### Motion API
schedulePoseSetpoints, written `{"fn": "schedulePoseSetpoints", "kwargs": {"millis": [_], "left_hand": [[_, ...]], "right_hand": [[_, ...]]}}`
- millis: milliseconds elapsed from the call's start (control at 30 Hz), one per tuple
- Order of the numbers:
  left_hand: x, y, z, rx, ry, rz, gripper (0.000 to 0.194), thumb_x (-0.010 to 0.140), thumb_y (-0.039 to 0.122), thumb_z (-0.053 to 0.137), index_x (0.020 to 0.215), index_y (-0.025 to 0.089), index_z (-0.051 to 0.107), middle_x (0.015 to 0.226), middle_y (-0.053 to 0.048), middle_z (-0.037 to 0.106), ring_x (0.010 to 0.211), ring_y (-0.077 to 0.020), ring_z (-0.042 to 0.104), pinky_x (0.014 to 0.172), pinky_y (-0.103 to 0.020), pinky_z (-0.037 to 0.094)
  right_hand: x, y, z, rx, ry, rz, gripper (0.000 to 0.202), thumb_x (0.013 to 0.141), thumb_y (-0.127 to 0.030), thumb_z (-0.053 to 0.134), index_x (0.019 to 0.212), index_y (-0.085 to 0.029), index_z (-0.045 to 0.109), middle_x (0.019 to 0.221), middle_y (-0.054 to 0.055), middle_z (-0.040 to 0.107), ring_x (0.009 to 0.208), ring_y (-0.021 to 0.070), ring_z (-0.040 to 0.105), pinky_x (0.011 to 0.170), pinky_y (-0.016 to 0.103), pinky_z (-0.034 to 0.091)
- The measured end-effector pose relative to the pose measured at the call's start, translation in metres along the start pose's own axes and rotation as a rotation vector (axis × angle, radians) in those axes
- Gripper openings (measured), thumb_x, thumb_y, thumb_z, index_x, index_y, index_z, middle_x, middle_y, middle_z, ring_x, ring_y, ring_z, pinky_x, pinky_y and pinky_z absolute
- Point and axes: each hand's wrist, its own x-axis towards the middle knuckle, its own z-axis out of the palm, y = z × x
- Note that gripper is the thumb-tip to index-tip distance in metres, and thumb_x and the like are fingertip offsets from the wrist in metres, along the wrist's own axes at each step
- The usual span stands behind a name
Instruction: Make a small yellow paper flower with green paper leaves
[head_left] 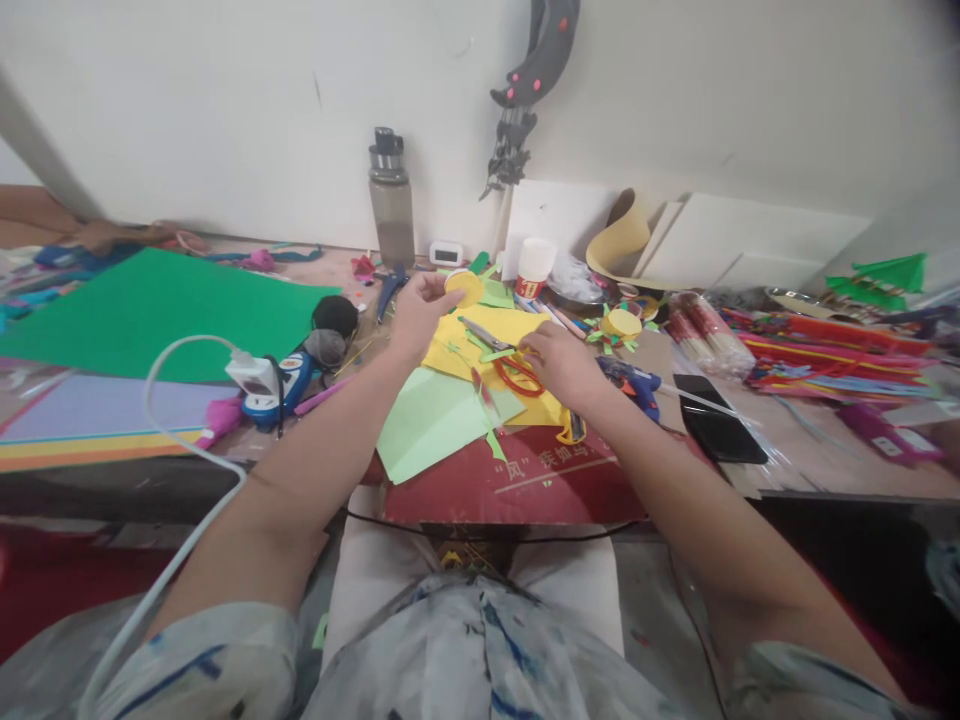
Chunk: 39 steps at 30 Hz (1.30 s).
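Left hand (pixel 421 308) pinches a round yellow piece (pixel 464 289) at its left edge, held up over the far side of the yellow paper (pixel 450 341), while the right hand (pixel 561 362) is at the red-handled scissors (pixel 517 374), its fingers bent; whether they grip the handles I cannot tell. The scissors lie on the yellow paper, blades pointing far and left, with pale green paper (pixel 429 425) at the near left. Farther out stand a white cup (pixel 535 262) and a bottle (pixel 392 215), with a black phone (pixel 718 420) to the right.
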Motion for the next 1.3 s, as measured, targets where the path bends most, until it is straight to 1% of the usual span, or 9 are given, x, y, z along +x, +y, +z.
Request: {"fn": "schedulePoseSetpoints", "kwargs": {"millis": [200, 333, 400, 667, 833, 933, 1000, 1167, 1300], "left_hand": [[-0.002, 0.003, 0.0, 0.024, -0.003, 0.012, 0.025, 0.07, 0.016, 0.081, 0.088, 0.018, 0.063, 0.085, 0.0, 0.071, 0.074, -0.0093, 0.064, 0.068, -0.022, 0.048], [-0.002, 0.0, 0.001, 0.021, -0.01, -0.001, 0.025, 0.071, 0.016, 0.081, 0.088, 0.018, 0.062, 0.083, 0.0, 0.07, 0.074, -0.0088, 0.063, 0.068, -0.021, 0.049], [-0.001, -0.002, 0.001, 0.006, -0.021, 0.004, 0.029, 0.068, 0.017, 0.084, 0.087, 0.018, 0.062, 0.082, 0.0, 0.07, 0.073, -0.0087, 0.063, 0.069, -0.022, 0.049], [-0.002, -0.005, 0.001, -0.007, -0.134, 0.048, 0.042, 0.058, 0.025, 0.092, 0.086, 0.018, 0.062, 0.082, 0.001, 0.069, 0.079, -0.0111, 0.065, 0.077, -0.026, 0.052], [-0.005, -0.003, -0.002, 0.084, -0.214, 0.042, 0.043, 0.058, 0.029, 0.093, 0.088, 0.02, 0.063, 0.089, 0.0, 0.071, 0.079, -0.0124, 0.065, 0.072, -0.026, 0.05], [-0.009, 0.001, -0.001, 0.173, -0.276, 0.039, 0.041, 0.059, 0.031, 0.094, 0.087, 0.02, 0.066, 0.092, -0.002, 0.072, 0.078, -0.0131, 0.064, 0.07, -0.027, 0.049], [-0.012, 0.004, 0.0, 0.239, -0.314, 0.048, 0.039, 0.059, 0.031, 0.094, 0.085, 0.019, 0.067, 0.093, -0.004, 0.072, 0.079, -0.0137, 0.064, 0.069, -0.027, 0.049], [-0.021, 0.008, 0.004, 0.312, -0.48, 0.078, 0.026, 0.068, 0.028, 0.087, 0.086, 0.019, 0.07, 0.101, -0.008, 0.075, 0.09, -0.0167, 0.069, 0.074, -0.029, 0.053], [-0.026, 0.007, 0.007, 0.301, -0.539, 0.053, 0.023, 0.068, 0.024, 0.083, 0.085, 0.017, 0.069, 0.101, -0.009, 0.074, 0.094, -0.0185, 0.071, 0.077, -0.03, 0.056]], "right_hand": [[0.034, -0.02, 0.012, -0.067, -0.196, 0.003, 0.031, 0.097, -0.027, 0.057, 0.119, -0.012, 0.073, 0.118, 0.018, 0.066, 0.116, 0.0305, 0.059, 0.099, 0.039, 0.045], [0.037, -0.02, 0.018, -0.068, -0.301, 0.029, 0.027, 0.097, -0.026, 0.057, 0.113, -0.015, 0.075, 0.112, 0.017, 0.069, 0.107, 0.0281, 0.063, 0.091, 0.035, 0.047], [0.037, -0.02, 0.021, -0.039, -0.298, 0.066, 0.025, 0.096, -0.027, 0.056, 0.11, -0.017, 0.075, 0.111, 0.015, 0.07, 0.104, 0.0267, 0.065, 0.086, 0.034, 0.047], [0.035, -0.011, 0.034, 0.106, -0.114, 0.179, 0.021, 0.091, -0.016, 0.053, 0.097, -0.017, 0.073, 0.103, 0.013, 0.074, 0.096, 0.0247, 0.067, 0.083, 0.033, 0.047], [0.035, 0.017, 0.028, 0.575, 0.239, 0.325, 0.007, 0.082, -0.018, 0.059, 0.081, -0.018, 0.066, 0.076, 0.003, 0.071, 0.073, 0.0181, 0.066, 0.072, 0.031, 0.051], [0.036, 0.03, 0.018, 0.911, 0.421, 0.437, 0.007, 0.078, -0.022, 0.062, 0.083, -0.019, 0.064, 0.068, -0.001, 0.067, 0.065, 0.0154, 0.066, 0.065, 0.029, 0.053], [0.036, 0.034, 0.01, 1.026, 0.506, 0.479, 0.01, 0.076, -0.024, 0.064, 0.085, -0.019, 0.063, 0.067, -0.002, 0.066, 0.065, 0.0147, 0.066, 0.063, 0.027, 0.054], [0.033, 0.027, -0.003, 1.067, 0.566, 0.419, 0.012, 0.075, -0.025, 0.067, 0.086, -0.021, 0.063, 0.073, 0.0, 0.069, 0.067, 0.0148, 0.066, 0.061, 0.027, 0.053], [0.028, 0.012, -0.006, 1.072, 0.485, 0.308, 0.011, 0.077, -0.028, 0.068, 0.085, -0.021, 0.066, 0.086, 0.003, 0.075, 0.072, 0.0162, 0.066, 0.065, 0.03, 0.054]]}}
